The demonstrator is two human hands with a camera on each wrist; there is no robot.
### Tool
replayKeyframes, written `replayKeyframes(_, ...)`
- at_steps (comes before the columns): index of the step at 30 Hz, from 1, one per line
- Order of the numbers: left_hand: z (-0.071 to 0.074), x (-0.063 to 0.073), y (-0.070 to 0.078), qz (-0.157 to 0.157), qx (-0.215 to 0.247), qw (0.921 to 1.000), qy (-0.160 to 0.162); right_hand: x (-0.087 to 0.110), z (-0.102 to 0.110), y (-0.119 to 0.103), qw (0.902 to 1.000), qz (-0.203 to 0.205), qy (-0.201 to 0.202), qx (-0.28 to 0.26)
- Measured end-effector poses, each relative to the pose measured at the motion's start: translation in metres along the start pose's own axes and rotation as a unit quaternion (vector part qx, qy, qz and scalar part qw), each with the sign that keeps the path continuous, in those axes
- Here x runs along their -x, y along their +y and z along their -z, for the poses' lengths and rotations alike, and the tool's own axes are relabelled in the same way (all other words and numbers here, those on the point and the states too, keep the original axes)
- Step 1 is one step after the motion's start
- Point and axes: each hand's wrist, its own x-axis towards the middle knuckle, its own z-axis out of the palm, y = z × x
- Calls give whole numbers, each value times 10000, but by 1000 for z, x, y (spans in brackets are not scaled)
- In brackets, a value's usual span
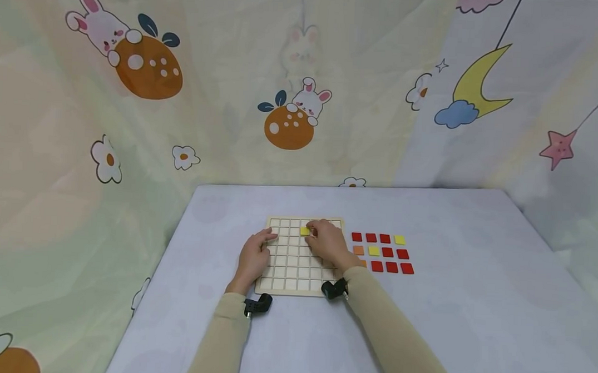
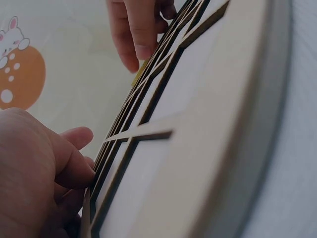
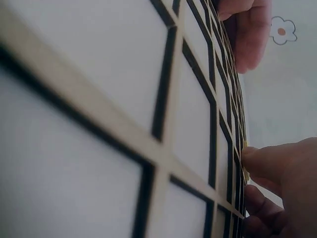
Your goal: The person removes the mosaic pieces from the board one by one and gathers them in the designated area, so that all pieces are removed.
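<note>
A pale wooden grid board (image 1: 291,284) with square cells lies on the table. Near its far side, a small yellow square tile (image 1: 304,230) sits in the grid. Thumb and fingertips of my right hand (image 1: 329,242) pinch at the yellow tile's right edge; the fingers partly cover that spot. In the right wrist view, the thumb (image 3: 267,161) touches a sliver of yellow at the board's surface. My left hand (image 1: 254,258) rests along the board's left edge, its fingers extended over the border. From the left wrist view, the left hand (image 2: 34,173) holds nothing.
Right of the board, loose square tiles lie in rows: several red tiles (image 1: 387,252), yellow tiles (image 1: 399,240) and orange tiles (image 1: 358,250). The right forearm hides part of the nearest row. A white-covered table (image 1: 474,305) meets a patterned cloth backdrop (image 1: 221,122).
</note>
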Motion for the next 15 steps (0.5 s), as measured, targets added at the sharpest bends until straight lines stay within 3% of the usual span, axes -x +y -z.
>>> replayKeyframes(15, 1, 0, 1, -151, -267, 9994, -139, -5, -3, -2, 9999, -51, -4, 112)
